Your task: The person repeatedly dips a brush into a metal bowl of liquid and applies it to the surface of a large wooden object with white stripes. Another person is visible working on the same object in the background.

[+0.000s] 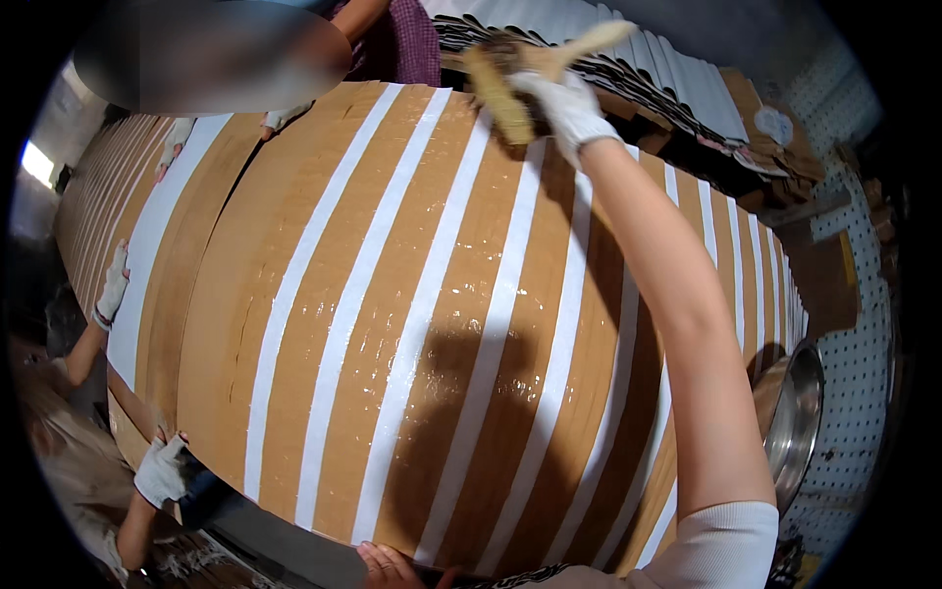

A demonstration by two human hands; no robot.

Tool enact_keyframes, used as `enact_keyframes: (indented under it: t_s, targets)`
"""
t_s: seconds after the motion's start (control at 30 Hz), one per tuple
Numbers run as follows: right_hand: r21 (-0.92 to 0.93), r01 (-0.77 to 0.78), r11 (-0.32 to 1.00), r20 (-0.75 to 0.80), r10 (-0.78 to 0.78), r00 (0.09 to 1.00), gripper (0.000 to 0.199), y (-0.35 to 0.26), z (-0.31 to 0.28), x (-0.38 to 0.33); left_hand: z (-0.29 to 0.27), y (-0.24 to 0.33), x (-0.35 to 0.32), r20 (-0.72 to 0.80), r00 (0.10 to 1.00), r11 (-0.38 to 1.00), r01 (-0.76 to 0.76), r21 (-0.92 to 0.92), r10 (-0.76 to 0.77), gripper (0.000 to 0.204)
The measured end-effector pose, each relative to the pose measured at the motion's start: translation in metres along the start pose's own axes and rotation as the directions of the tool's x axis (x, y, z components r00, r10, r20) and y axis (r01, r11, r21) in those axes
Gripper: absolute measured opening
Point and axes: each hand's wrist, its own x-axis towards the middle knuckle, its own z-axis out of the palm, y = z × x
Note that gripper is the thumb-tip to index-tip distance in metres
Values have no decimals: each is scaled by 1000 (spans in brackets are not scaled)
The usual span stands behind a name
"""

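My right hand (567, 110), in a white knit glove, is closed around a wide brush (502, 98) with pale bristles and a light wooden handle. Its bristles are at the far edge of a broad layer of overlapping brown sheets (324, 412) with white strips between them; motion blurs the brush slightly. Wet, shiny streaks lie over the middle of the sheets. At the near edge, my bare left hand (388, 566) rests with its fingers laid on the sheets' border; the lower frame edge cuts off the rest of it.
On the left, a co-worker's gloved hands (162, 473) touch the sheets' edge beside a long brown board (182, 324). Another person's gloved hands are at the far left side. A metal bowl (800, 422) stands at right. Stacked folded white and dark material (667, 64) lies behind the brush.
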Motion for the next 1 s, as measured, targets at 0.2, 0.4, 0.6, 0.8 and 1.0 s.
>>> enact_keyframes:
  t_s: [0.2, 0.4, 0.6, 0.8, 1.0]
  targets:
    - [-576, 55, 815, 133, 27, 991, 47, -21, 86, -57, 33, -28, -14, -5, 929, 817, -324, 477, 371, 55]
    - [-519, -290, 804, -169, 237, 957, 55, 39, -65, -59, 10, -10, -2, 46, 963, 933, -270, 239, 267, 74]
    - [-498, -583, 642, -680, 128, 722, 54, 54, -268, -139, 17, -1, -5, -96, 981, 972, -149, 183, 168, 92]
    - [-358, -303, 883, -507, 88, 857, 49, -6, -189, -133, 11, 3, -10, -51, 997, 991, -56, 120, 63, 98]
    - [-301, -49, 952, -80, 26, 996, 40, -46, 46, -152, 3, 7, -8, -47, 999, 998, -17, 61, 20, 108]
